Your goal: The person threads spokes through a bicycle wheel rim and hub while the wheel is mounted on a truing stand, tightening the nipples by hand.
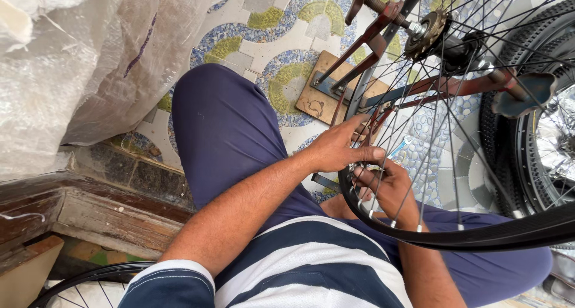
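pinching with narrow fingers, the left hand (338, 147) and right hand (389, 188) grip spokes (413, 158) at the black wheel rim (479, 236).

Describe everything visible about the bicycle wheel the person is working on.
The bicycle wheel has a black rim, thin metal spokes and a toothed sprocket at its hub. It has no tyre and stands upright in a reddish metal stand bolted to a wooden board. The left hand and right hand grip spokes near the rim, over the person's lap.
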